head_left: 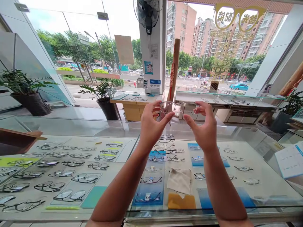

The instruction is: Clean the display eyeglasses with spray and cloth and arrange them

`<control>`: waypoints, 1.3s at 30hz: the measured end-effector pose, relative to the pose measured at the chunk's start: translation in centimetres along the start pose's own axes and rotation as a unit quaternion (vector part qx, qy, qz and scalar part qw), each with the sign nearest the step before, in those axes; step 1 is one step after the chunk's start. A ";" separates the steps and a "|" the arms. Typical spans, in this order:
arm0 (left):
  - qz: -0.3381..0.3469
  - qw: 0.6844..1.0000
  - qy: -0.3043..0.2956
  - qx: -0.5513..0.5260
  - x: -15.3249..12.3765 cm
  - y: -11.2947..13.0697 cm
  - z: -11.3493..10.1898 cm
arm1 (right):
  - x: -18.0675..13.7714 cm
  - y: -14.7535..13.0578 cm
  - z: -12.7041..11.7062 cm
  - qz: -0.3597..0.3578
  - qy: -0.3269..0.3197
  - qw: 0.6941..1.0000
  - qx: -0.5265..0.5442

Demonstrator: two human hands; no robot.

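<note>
A pair of eyeglasses with thin metal rims and clear lenses is held up above the counter, between both hands. My left hand grips its left side, thumb below the lens and fingers behind the rim. On the other side, my right hand pinches the right rim and temple area between thumb and fingers. Part of the temples is hidden behind the fingers. Beneath the arms, a crumpled beige cloth and an orange-yellow cloth lie at the glass counter.
The glass display counter holds several rows of eyeglasses on both sides. Beyond stand a wooden cabinet, a potted plant and a wooden post. A wall fan hangs above. A brown tray-like object juts in from the left.
</note>
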State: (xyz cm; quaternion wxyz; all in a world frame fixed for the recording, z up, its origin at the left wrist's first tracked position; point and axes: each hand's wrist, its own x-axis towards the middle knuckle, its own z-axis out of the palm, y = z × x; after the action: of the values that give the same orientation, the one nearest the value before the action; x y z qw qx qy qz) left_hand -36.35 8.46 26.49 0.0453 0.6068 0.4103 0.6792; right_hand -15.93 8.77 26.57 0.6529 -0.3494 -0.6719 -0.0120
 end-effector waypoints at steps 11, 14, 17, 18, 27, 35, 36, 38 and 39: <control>0.063 0.998 0.010 -0.018 0.0 -1.6 0.9 | 0.1 0.2 -0.6 -0.015 -0.011 0.999 -0.035; 0.080 0.996 0.040 0.010 -0.2 -0.9 0.9 | 0.2 0.3 -0.8 -0.018 -0.014 0.999 -0.040; 0.103 0.991 0.068 0.047 -0.4 0.0 0.8 | 0.3 0.5 -0.8 -0.013 -0.020 0.999 -0.040; 0.113 0.989 0.073 0.055 -0.5 0.2 0.8 | 0.3 0.5 -0.8 -0.010 -0.024 0.999 -0.037; 0.194 0.968 0.129 0.097 -0.6 0.1 0.9 | 0.1 0.8 -0.8 0.014 -0.055 0.998 -0.018; 0.234 0.952 0.152 0.123 -0.7 -0.3 1.2 | 0.1 1.0 -0.8 0.030 -0.065 0.997 -0.014; 0.233 0.953 0.151 0.121 -0.6 -0.3 1.2 | 0.1 1.0 -0.8 0.030 -0.064 0.997 -0.014; 0.231 0.955 0.146 0.117 -0.6 -0.4 1.2 | 0.1 0.9 -0.9 0.027 -0.063 0.998 -0.017; 0.231 0.955 0.143 0.115 -0.5 -0.4 1.2 | 0.1 0.9 -0.9 0.025 -0.062 0.998 -0.020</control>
State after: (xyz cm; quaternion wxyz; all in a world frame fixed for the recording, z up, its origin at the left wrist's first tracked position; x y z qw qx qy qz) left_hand -35.38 9.04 25.73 -0.2424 0.5827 0.3366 0.6989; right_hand -14.74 9.04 26.41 0.6032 -0.3791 -0.7016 0.0125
